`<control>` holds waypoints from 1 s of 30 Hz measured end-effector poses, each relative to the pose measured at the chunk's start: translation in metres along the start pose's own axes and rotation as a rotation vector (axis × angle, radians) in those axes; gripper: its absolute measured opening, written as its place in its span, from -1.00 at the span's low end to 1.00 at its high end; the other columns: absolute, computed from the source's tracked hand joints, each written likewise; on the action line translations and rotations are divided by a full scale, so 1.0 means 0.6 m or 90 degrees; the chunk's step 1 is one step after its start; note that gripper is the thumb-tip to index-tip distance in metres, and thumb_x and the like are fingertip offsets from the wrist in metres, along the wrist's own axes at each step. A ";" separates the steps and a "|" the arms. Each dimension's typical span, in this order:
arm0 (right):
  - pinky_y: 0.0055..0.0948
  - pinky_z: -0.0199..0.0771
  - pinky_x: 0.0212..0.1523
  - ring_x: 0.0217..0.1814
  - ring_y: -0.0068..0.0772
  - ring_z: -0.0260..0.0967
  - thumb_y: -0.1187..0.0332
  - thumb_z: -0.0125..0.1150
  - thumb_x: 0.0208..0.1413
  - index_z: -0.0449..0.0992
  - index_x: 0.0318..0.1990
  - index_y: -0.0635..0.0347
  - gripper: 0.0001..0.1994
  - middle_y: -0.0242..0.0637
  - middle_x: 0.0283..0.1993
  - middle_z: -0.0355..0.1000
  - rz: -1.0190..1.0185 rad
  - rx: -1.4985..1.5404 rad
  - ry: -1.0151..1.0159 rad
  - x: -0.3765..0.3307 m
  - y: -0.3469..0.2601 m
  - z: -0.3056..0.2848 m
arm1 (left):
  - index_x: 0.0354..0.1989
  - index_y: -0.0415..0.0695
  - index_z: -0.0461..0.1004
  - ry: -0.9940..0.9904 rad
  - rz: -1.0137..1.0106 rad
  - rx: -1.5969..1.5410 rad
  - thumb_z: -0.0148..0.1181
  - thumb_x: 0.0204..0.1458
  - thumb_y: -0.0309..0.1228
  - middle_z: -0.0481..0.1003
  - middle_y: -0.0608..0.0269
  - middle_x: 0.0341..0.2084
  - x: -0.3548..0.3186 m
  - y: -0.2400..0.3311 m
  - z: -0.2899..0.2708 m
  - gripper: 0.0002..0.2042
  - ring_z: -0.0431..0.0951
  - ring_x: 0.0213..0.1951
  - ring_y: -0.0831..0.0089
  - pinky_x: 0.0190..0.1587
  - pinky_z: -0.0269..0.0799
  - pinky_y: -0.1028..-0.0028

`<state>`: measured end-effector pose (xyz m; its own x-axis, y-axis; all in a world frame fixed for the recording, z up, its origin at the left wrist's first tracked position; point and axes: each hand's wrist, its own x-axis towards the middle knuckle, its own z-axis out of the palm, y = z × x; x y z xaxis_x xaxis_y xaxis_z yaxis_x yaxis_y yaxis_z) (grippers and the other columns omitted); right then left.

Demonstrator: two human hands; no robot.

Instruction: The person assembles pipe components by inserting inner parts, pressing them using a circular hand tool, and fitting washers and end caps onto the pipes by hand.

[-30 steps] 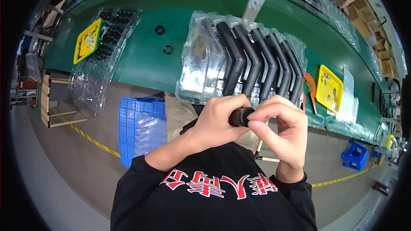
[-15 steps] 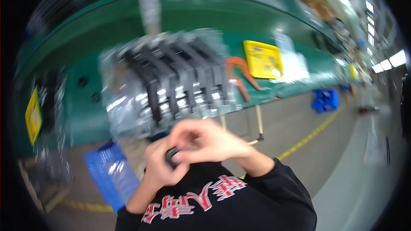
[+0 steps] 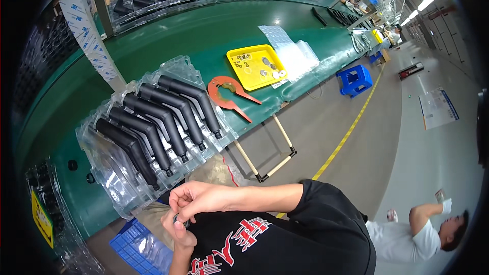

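Close to my shirt, my left hand (image 3: 178, 231) is closed around a small round black part (image 3: 186, 222), mostly hidden by the fingers. Over it, the fingers of my right hand (image 3: 201, 197) are bent together at the part; whether they also grip something is hidden. Just beyond my hands, a clear plastic tray (image 3: 116, 186) carries several bent black tubes (image 3: 162, 117) with threaded-looking ends. An orange-red tool with a round jaw and two handles (image 3: 229, 103) lies right of the tray.
A yellow tray (image 3: 251, 82) of small rings and discs sits beside clear plastic sheets (image 3: 295, 51). Two black rings (image 3: 90, 177) lie on the green bench (image 3: 71, 142). A blue crate (image 3: 133, 244) is below, a blue stool (image 3: 355, 80) on the floor. A person (image 3: 407, 234) is at lower right.
The view has turned and sharpened, so the bench now slants up to the right. My hands stay together at the black part, and a person has come into view at lower right.
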<state>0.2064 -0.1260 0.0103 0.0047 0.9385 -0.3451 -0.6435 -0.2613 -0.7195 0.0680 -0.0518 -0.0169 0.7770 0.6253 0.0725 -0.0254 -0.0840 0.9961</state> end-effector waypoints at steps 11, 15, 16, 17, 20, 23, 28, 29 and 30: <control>-0.54 0.20 -0.35 -0.42 -0.51 0.17 0.47 0.26 0.05 0.49 -0.35 0.12 -0.94 -0.45 -0.36 0.29 -0.509 -0.532 0.214 0.017 -0.031 0.071 | -0.36 -0.13 0.39 0.252 -0.170 -0.307 -0.22 0.11 0.19 0.42 0.24 -0.46 0.013 0.041 0.010 -0.44 0.37 -0.38 0.44 -0.29 0.27 0.50; -0.48 0.22 -0.27 -0.37 -0.42 0.18 0.45 0.26 0.02 0.48 -0.37 0.10 -0.93 -0.40 -0.31 0.28 -0.597 -0.684 0.229 0.040 -0.026 0.064 | -0.27 -0.11 0.39 0.175 -0.129 -0.428 -0.29 0.18 0.05 0.45 0.26 -0.31 0.017 0.011 -0.014 -0.53 0.40 -0.26 0.47 -0.16 0.29 0.51; -0.46 0.23 -0.25 -0.35 -0.39 0.19 0.44 0.27 0.01 0.48 -0.38 0.09 -0.93 -0.38 -0.30 0.27 -0.590 -0.723 0.222 0.042 -0.026 0.063 | -0.24 -0.11 0.39 0.120 -0.095 -0.481 -0.32 0.23 -0.02 0.46 0.26 -0.25 0.015 0.001 -0.024 -0.56 0.41 -0.21 0.48 -0.12 0.29 0.51; -0.44 0.24 -0.22 -0.34 -0.35 0.19 0.43 0.27 0.00 0.47 -0.39 0.08 -0.92 -0.37 -0.29 0.27 -0.584 -0.762 0.214 0.043 -0.024 0.062 | -0.20 -0.12 0.40 0.064 -0.059 -0.533 -0.35 0.27 -0.08 0.48 0.25 -0.19 0.012 -0.005 -0.030 -0.58 0.43 -0.17 0.49 -0.08 0.30 0.51; -0.43 0.24 -0.22 -0.34 -0.36 0.19 0.42 0.28 0.00 0.47 -0.39 0.07 -0.92 -0.36 -0.29 0.26 -0.566 -0.786 0.191 0.051 -0.016 0.054 | -0.18 -0.11 0.41 0.100 -0.092 -0.556 -0.36 0.27 -0.11 0.48 0.26 -0.17 0.001 -0.017 -0.039 -0.59 0.44 -0.14 0.51 -0.06 0.30 0.52; -0.42 0.24 -0.22 -0.34 -0.36 0.19 0.40 0.29 0.00 0.47 -0.39 0.07 -0.91 -0.35 -0.30 0.25 -0.553 -0.810 0.168 0.061 -0.007 0.052 | -0.16 -0.10 0.42 0.135 -0.121 -0.576 -0.36 0.28 -0.14 0.48 0.27 -0.15 -0.005 -0.019 -0.044 -0.60 0.45 -0.12 0.52 -0.05 0.31 0.54; -0.43 0.21 -0.23 -0.32 -0.38 0.20 0.39 0.29 0.00 0.47 -0.41 0.08 -0.91 -0.36 -0.29 0.25 -0.578 -0.693 0.184 0.082 0.007 0.050 | -0.26 -0.07 0.39 0.329 -0.263 -0.550 -0.43 0.27 -0.09 0.47 0.28 -0.17 0.004 -0.010 -0.046 -0.57 0.40 -0.13 0.49 -0.02 0.24 0.50; -0.44 0.21 -0.23 -0.32 -0.38 0.19 0.38 0.29 0.00 0.47 -0.41 0.08 -0.91 -0.36 -0.29 0.25 -0.576 -0.701 0.175 0.084 0.006 0.050 | -0.23 -0.07 0.40 0.306 -0.239 -0.541 -0.41 0.28 -0.11 0.47 0.29 -0.16 0.006 -0.010 -0.045 -0.59 0.42 -0.12 0.50 -0.02 0.27 0.52; -0.42 0.22 -0.21 -0.32 -0.38 0.19 0.38 0.29 -0.01 0.47 -0.41 0.08 -0.90 -0.36 -0.29 0.25 -0.572 -0.726 0.170 0.084 0.004 0.050 | -0.19 -0.07 0.41 0.284 -0.216 -0.533 -0.38 0.28 -0.12 0.48 0.30 -0.15 0.007 -0.012 -0.044 -0.60 0.43 -0.11 0.51 -0.03 0.29 0.53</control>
<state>0.1818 -0.0727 0.0093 0.2866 0.8425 0.4562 0.5876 0.2215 -0.7782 0.0549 -0.0279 -0.0222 0.5236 0.7624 -0.3802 -0.4132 0.6175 0.6693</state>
